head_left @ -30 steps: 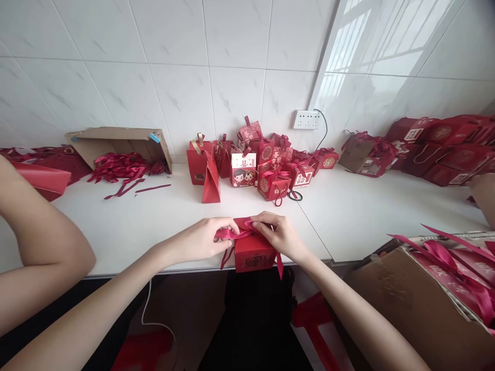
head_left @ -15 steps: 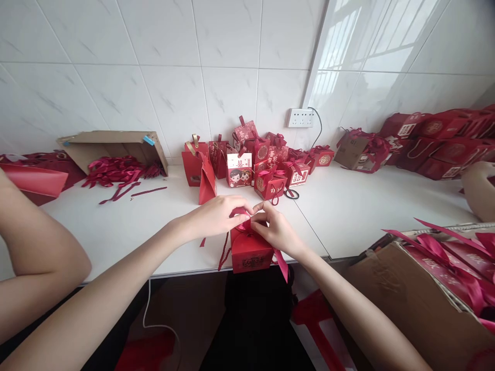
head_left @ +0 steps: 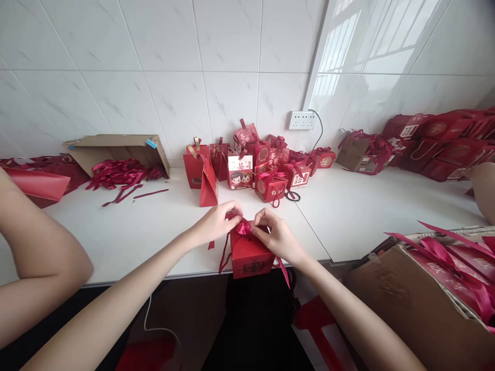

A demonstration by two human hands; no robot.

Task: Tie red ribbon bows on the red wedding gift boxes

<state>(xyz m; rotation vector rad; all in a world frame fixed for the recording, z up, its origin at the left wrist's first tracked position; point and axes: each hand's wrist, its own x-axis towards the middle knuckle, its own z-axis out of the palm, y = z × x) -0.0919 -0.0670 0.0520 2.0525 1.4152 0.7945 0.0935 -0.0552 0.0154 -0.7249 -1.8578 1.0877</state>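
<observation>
A red gift box (head_left: 253,257) with a dark printed front stands at the table's near edge, a twisted cord handle (head_left: 224,255) hanging on its left side. On top lies a magenta ribbon (head_left: 244,228), gathered into a knot or bow, with one tail (head_left: 284,273) dangling past the right side. My left hand (head_left: 224,219) pinches the ribbon's left part between thumb and curled fingers. From the right, my right hand (head_left: 273,232) grips the ribbon's other part close to the knot. Their fingertips hide some of the ribbon.
Several finished-looking red boxes (head_left: 270,188) stand by the wall. At left, a cardboard box (head_left: 116,140) lies on its side with loose ribbons (head_left: 118,174). A carton (head_left: 402,288) of beribboned boxes stands at right. Another person's arm (head_left: 46,242) rests at left; another (head_left: 483,188) shows at right.
My hands have moved slightly apart, and the ribbon between them is now drawn into a tighter bunch on the box top. The view has shifted slightly.
</observation>
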